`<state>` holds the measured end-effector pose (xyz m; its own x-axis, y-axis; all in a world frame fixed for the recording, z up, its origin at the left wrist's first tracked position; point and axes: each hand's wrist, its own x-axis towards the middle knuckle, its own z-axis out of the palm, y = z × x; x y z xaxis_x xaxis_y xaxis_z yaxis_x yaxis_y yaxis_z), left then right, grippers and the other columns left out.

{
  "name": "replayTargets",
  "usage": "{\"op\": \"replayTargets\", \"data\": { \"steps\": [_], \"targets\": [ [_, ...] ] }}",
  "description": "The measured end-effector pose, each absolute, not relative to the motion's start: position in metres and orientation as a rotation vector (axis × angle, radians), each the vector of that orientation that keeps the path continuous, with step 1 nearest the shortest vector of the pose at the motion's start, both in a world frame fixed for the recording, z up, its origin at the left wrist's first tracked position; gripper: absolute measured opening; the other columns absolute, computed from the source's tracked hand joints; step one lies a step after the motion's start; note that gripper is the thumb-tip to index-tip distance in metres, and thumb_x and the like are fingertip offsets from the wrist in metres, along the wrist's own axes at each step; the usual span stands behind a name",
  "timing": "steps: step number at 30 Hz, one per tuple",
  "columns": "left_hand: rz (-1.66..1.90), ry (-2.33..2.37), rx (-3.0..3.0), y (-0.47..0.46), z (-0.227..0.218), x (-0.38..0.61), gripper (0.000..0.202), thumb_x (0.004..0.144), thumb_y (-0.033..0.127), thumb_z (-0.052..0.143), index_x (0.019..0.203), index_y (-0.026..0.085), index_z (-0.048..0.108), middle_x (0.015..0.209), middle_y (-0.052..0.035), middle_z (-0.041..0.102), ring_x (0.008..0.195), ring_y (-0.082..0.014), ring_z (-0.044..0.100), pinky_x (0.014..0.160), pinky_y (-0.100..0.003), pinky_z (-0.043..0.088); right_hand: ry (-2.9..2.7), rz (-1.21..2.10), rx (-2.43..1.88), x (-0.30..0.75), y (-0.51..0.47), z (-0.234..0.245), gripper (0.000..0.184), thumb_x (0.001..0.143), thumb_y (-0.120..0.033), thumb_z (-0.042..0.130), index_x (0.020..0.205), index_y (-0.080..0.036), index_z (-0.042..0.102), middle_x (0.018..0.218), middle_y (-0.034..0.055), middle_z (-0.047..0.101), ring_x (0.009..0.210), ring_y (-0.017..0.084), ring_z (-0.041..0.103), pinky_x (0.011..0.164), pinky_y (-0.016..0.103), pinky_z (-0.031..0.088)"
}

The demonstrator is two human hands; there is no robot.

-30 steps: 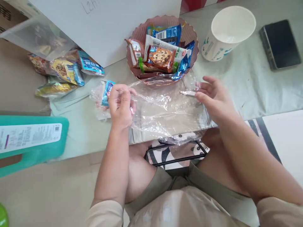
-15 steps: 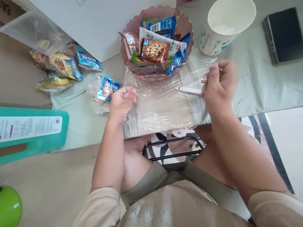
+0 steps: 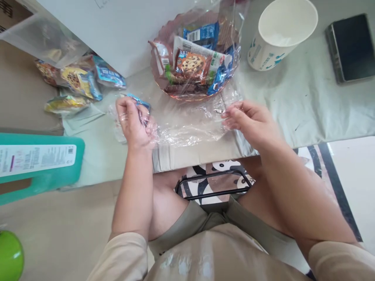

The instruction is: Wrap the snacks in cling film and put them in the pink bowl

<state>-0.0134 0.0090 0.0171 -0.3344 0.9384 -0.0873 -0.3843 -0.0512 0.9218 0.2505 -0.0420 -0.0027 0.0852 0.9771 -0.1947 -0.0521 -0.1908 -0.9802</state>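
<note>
Thin clear plastic film [image 3: 187, 130] stretches between my two hands above the table's front edge and reaches back over a pink scalloped bowl [image 3: 164, 90]. My left hand [image 3: 136, 123] is closed on the film's left side, in front of a blue snack packet [image 3: 140, 102]. On the other side, my right hand [image 3: 249, 121] pinches the film near the bowl's front right. Through the film I see wrapped snacks in the bowl, among them a brown cookie packet [image 3: 191, 64]. Whether the film is a sheet or a bag I cannot tell.
A white paper cup [image 3: 266, 50] and a dark phone-like device [image 3: 353, 48] stand at the right. More snack packets [image 3: 79, 82] lie at the left by a white box [image 3: 117, 31]. A green jug [image 3: 79, 160] lies at the lower left.
My right hand has come down and left, and the white stick-like piece by it no longer shows. My left hand has moved left and up, over the blue packet. The film now covers the bowl.
</note>
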Motion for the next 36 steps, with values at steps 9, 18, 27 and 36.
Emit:
{"op": "replayTargets", "data": {
  "steps": [9, 18, 27, 36],
  "targets": [
    [1.641, 1.313, 0.819, 0.012, 0.007, -0.028, 0.023, 0.107, 0.033, 0.055, 0.087, 0.024, 0.047, 0.052, 0.0108, 0.039, 0.036, -0.0025, 0.022, 0.038, -0.021, 0.004, -1.045, 1.08, -1.62, 0.257, -0.041, 0.01, 0.043, 0.086, -0.064, 0.074, 0.09, -0.021, 0.07, 0.05, -0.006, 0.048, 0.042, 0.008, 0.041, 0.039, 0.022, 0.032],
    [1.557, 1.33, 1.069, 0.014, -0.007, -0.032, 0.055, 0.075, 0.068, 0.083, 0.088, 0.027, 0.049, 0.056, 0.0099, 0.037, 0.043, -0.0047, 0.028, 0.039, -0.026, 0.008, -1.278, 1.221, -1.731, 0.294, -0.045, 0.004, 0.024, 0.084, -0.04, 0.075, 0.1, -0.022, 0.074, 0.049, -0.0076, 0.045, 0.039, 0.01, 0.038, 0.044, 0.029, 0.035],
    [1.336, 1.449, 1.148, 0.017, -0.021, -0.036, 0.026, 0.107, 0.045, 0.056, 0.098, 0.023, 0.045, 0.062, 0.0096, 0.036, 0.047, -0.0007, 0.038, 0.056, -0.026, 0.014, -1.943, 0.172, -1.098, 0.247, -0.066, 0.008, 0.032, 0.087, -0.04, 0.073, 0.115, -0.028, 0.064, 0.105, 0.0068, 0.072, 0.094, 0.028, 0.068, 0.083, 0.046, 0.053],
    [1.355, 1.35, 1.008, 0.012, -0.017, -0.014, 0.042, 0.089, 0.056, 0.075, 0.091, 0.026, 0.045, 0.055, 0.0126, 0.043, 0.033, -0.0026, 0.022, 0.038, -0.025, 0.003, -2.21, -0.022, -1.126, 0.192, -0.068, -0.028, 0.023, 0.098, -0.011, 0.058, 0.106, -0.028, 0.071, 0.119, 0.003, 0.076, 0.112, 0.021, 0.064, 0.091, 0.037, 0.042]
  ]
}}
